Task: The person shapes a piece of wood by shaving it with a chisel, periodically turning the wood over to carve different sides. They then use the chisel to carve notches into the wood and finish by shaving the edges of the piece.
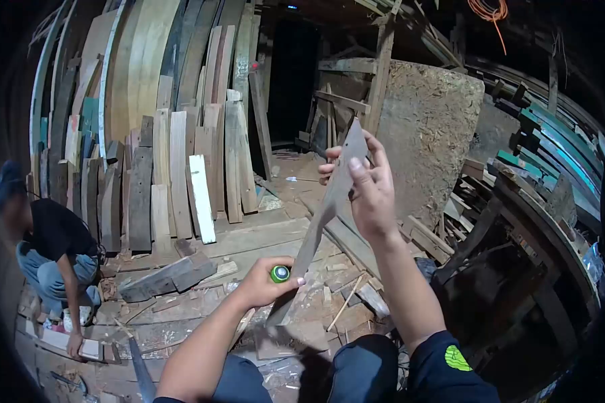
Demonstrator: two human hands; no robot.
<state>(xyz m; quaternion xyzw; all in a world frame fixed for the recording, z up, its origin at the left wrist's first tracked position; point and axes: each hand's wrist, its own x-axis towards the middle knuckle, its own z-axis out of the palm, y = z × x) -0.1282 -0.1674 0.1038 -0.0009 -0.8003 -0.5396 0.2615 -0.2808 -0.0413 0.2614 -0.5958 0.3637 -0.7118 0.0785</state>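
A long, narrow wooden piece (314,232) with a pointed upper end slants up in front of me. My right hand (372,191) is closed round its upper part, the thumb lying on the near face and fingers behind. Lower down, my left hand (267,282) grips the same piece near its bottom end, thumb across its face. In that hand there is also a green thing with a round end (280,273), seen end-on; I cannot tell what it is. Below lie wood scraps and thin sticks (346,302).
At the left a person (54,252) crouches with one hand on a pale board (64,341). A thick timber block (168,275) lies on the floor. Planks (141,195) lean along the back wall. A large chipboard sheet (427,134) and a wooden bench (517,201) stand right.
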